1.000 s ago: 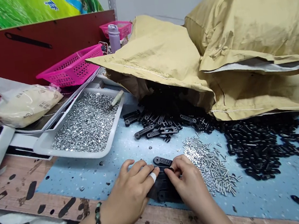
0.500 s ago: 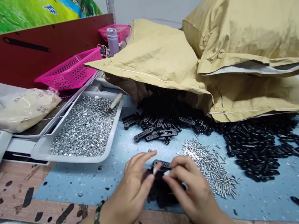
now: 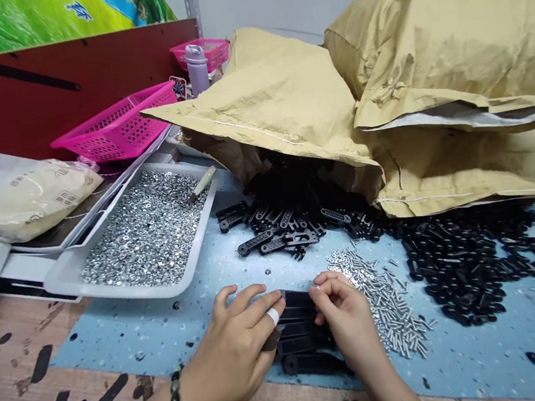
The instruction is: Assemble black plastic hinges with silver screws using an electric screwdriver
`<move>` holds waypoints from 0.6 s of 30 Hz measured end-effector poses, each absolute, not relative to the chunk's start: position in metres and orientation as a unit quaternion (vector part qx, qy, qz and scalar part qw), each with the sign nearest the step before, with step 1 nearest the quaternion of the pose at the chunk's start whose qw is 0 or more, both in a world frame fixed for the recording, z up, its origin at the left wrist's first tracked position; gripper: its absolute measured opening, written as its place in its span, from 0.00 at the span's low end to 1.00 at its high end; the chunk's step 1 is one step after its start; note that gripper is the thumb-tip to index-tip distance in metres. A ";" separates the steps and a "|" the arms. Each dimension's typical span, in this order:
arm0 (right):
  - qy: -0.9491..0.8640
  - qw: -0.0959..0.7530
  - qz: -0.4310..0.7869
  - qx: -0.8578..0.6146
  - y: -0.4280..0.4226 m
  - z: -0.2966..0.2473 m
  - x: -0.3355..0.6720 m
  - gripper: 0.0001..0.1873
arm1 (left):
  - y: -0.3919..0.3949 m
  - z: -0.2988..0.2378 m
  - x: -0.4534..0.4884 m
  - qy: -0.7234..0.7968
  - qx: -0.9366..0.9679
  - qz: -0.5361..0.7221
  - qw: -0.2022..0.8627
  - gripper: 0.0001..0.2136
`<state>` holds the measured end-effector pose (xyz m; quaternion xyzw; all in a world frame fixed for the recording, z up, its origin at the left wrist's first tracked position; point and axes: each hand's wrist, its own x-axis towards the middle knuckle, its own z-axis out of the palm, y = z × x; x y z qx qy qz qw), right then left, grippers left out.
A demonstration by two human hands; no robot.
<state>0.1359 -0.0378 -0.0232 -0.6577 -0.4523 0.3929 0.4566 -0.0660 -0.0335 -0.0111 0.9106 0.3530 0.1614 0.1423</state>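
Note:
My left hand [image 3: 238, 345] and my right hand [image 3: 346, 317] lie either side of a row of flat black plastic strips [image 3: 302, 335] on the blue table mat [image 3: 175, 327]. The left fingers, one with a white band, are curled against the row's left ends. On the right ends, my right fingers are bent and pressed together. A heap of small silver screws [image 3: 382, 300] lies just right of my right hand. Loose black strips [image 3: 275, 225] lie beyond the row.
A grey tray [image 3: 128, 292] full of silver nuts, with a pen-like tool, sits at left. Tan paper sacks [image 3: 380, 84] spill black parts [image 3: 472, 261] at the back right. Pink baskets [image 3: 116, 124], a plastic bag [image 3: 25, 196] and a purple bottle [image 3: 197, 70] stand behind.
Both hands were raised and handling one black strip half a second ago; now they are down on the mat pressing the ends of the row. The view shifted slightly.

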 end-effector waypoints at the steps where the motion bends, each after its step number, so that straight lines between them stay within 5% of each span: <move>1: -0.453 0.457 0.391 -0.658 -0.038 -0.023 0.136 0.19 | -0.033 -0.011 -0.066 0.352 0.911 0.159 0.143 0.22; 11: -0.458 0.433 0.407 -0.661 -0.037 -0.025 0.137 0.17 | -0.031 -0.009 -0.059 0.355 0.907 0.180 0.135 0.19; 18: -0.596 0.323 0.274 -0.682 -0.032 -0.013 0.143 0.13 | -0.029 -0.012 -0.053 0.356 0.909 0.188 0.112 0.19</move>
